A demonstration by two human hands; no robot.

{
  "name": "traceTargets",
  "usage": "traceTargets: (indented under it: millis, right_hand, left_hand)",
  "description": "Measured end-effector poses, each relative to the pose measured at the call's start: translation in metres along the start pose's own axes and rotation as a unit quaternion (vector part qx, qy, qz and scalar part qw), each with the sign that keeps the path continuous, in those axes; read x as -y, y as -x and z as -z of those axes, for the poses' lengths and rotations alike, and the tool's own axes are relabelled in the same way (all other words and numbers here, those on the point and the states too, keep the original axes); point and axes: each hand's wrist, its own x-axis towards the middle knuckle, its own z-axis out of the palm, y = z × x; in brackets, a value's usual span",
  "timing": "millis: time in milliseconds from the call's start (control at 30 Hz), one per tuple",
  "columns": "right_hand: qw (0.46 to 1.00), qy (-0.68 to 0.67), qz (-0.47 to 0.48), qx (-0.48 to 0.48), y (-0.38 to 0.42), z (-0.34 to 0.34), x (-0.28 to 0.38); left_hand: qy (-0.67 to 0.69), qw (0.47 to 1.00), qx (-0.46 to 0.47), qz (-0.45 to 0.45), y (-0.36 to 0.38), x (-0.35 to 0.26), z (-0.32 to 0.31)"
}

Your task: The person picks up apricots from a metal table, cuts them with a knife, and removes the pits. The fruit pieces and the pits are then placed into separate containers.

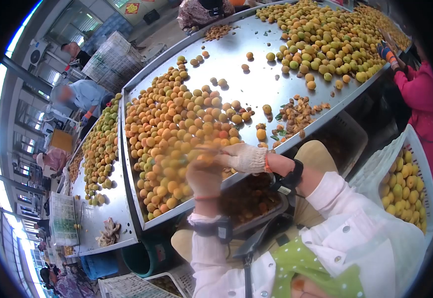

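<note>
Over the near edge of a metal table, my left hand is in a glove and smeared by motion. Its fingers cannot be made out. Beside it, my right hand wears a pale knitted glove, its fingers closed and pointing left. What they hold is blurred and partly hidden. An orange patch, perhaps an apricot, shows between the two hands. A large heap of orange and yellow-green apricots spreads just beyond them. To the right of my right hand lies a pile of brownish fruit pieces with some leaves.
Another apricot heap covers the far right. Below the table edge sits a crate of dark pieces. A white crate of yellow apricots stands at my right, a green bucket at lower left. A person in pink works on the right.
</note>
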Motion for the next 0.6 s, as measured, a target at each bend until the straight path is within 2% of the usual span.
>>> traceTargets:
  millis: [33, 67, 100, 167, 200, 233, 300, 333, 367, 400, 433, 467, 500, 533, 567, 600]
  right_hand:
    - [0.990, -0.081, -0.115, 0.019, 0.004, 0.011, 0.015]
    - [0.982, -0.125, -0.137, -0.029, 0.016, 0.028, 0.042]
    - [0.982, -0.123, -0.139, -0.026, 0.017, 0.025, 0.042]
    - [0.983, -0.038, -0.085, -0.160, 0.017, 0.017, 0.040]
    - [0.978, -0.023, -0.076, -0.193, 0.012, 0.009, 0.033]
    - [0.978, -0.022, -0.076, -0.194, 0.010, 0.007, 0.029]
    - [0.952, -0.236, -0.126, -0.148, 0.005, 0.010, 0.023]
    - [0.952, -0.236, -0.126, -0.148, 0.006, 0.013, 0.021]
    - [0.881, -0.427, -0.171, -0.108, 0.009, 0.018, 0.019]
    - [0.772, -0.598, -0.207, -0.063, 0.011, 0.022, 0.019]
    - [0.773, -0.597, -0.207, -0.063, 0.010, 0.023, 0.023]
    - [0.772, -0.594, -0.193, -0.118, 0.011, 0.021, 0.028]
    - [0.770, -0.588, -0.178, -0.173, 0.011, 0.020, 0.031]
    - [0.783, -0.583, -0.170, -0.136, 0.010, 0.019, 0.028]
    - [0.784, -0.582, -0.169, -0.137, 0.008, 0.014, 0.026]
    - [0.808, -0.546, -0.175, -0.135, 0.008, 0.003, 0.024]
  left_hand:
    - [0.162, 0.983, -0.008, 0.083, -0.004, 0.001, 0.001]
    - [0.166, 0.983, -0.010, 0.079, 0.005, -0.012, -0.018]
    - [0.169, 0.982, -0.012, 0.080, 0.010, -0.015, -0.024]
    - [0.047, 0.997, -0.019, 0.055, 0.017, -0.020, -0.034]
    - [-0.057, 0.997, -0.031, 0.029, 0.019, -0.021, -0.042]
    - [-0.056, 0.998, -0.031, 0.028, 0.023, -0.030, -0.045]
    - [-0.163, 0.984, 0.058, 0.043, 0.032, -0.047, -0.045]
    - [-0.089, 0.990, 0.054, 0.091, 0.035, -0.054, -0.040]
    - [-0.088, 0.990, 0.053, 0.091, 0.036, -0.058, -0.034]
    - [-0.033, 0.996, 0.037, 0.075, 0.035, -0.063, -0.030]
    - [0.023, 0.998, 0.021, 0.059, 0.035, -0.065, -0.028]
    - [-0.030, 0.999, -0.028, 0.027, 0.034, -0.058, -0.025]
    - [-0.030, 0.999, -0.028, 0.028, 0.036, -0.054, -0.025]
    - [-0.056, 0.998, -0.012, 0.028, 0.036, -0.052, -0.029]
    - [-0.082, 0.996, 0.003, 0.030, 0.037, -0.049, -0.035]
    - [-0.063, 0.998, 0.006, 0.028, 0.036, -0.041, -0.043]
